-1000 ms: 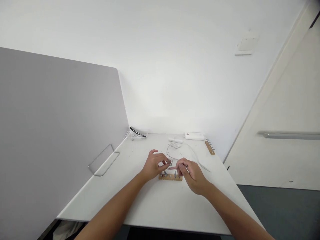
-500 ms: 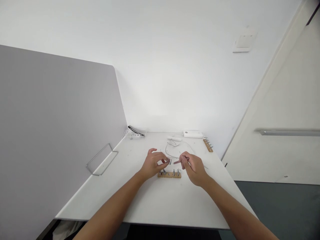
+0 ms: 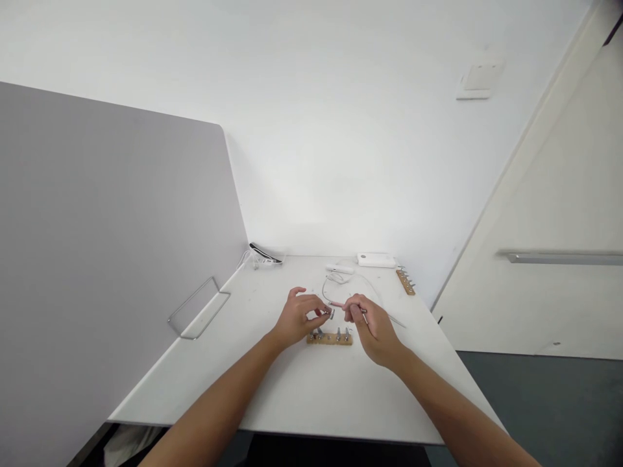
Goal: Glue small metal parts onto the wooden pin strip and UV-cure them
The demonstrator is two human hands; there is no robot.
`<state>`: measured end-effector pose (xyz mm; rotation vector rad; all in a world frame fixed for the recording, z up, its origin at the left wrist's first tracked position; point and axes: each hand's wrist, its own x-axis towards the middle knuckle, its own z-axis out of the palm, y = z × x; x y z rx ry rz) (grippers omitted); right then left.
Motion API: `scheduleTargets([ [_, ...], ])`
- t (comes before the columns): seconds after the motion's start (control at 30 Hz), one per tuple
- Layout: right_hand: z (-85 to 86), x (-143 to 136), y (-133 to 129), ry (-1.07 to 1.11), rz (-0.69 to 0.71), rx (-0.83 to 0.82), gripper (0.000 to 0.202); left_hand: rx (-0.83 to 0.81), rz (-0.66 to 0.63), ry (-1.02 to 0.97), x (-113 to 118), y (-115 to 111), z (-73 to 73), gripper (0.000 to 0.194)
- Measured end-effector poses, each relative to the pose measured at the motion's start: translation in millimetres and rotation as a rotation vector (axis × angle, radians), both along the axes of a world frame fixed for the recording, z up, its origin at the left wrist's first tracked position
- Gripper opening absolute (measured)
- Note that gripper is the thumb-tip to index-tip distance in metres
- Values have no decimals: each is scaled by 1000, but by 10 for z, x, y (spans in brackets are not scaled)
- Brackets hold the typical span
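Thumb and fingertips of my left hand [image 3: 300,316] are pinched on a small silver metal piece [image 3: 332,314], too small to name surely. Closed fingers of my right hand [image 3: 370,324] wrap a slim pinkish rod [image 3: 337,304] with a metal-looking tip. The rod points left, its tip just above the metal piece; whether they touch is unclear. Below both hands lies a wooden strip [image 3: 329,340] carrying several upright metal fittings, with a gap at its middle.
A second wooden strip [image 3: 405,283] with metal fittings lies at the back right, beside a white box [image 3: 376,260]. A thin white cable [image 3: 324,285] loops behind the hands. A wire handle [image 3: 199,308] stands at the left edge, near a grey panel [image 3: 121,246].
My right hand has swung the rod's tip left and away from me, over the metal piece. My left hand has barely moved and keeps its pinch.
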<state>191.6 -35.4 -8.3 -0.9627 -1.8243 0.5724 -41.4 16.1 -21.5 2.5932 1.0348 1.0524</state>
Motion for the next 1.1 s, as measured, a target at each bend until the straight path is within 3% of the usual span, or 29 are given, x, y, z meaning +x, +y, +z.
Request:
scheduleTargets([
  [0.1,-6,33,50,-4,-89,20,28,-13,-1,6,6,-1,1,4],
  [0.23,20,99,66,-43,-105,2,35,-25,-3,3,10,9,-14,4],
  [0.47,43,50,-28,-27,214,-134,39,-35,-1,-4,3,3,-10,4],
  [0.83,7,24,40,55,-57,52,29,-34,6,9,11,1,2,7],
  [1.1,49,79,45,-85,-102,37,32,-33,14,4,4,3,-7,5],
])
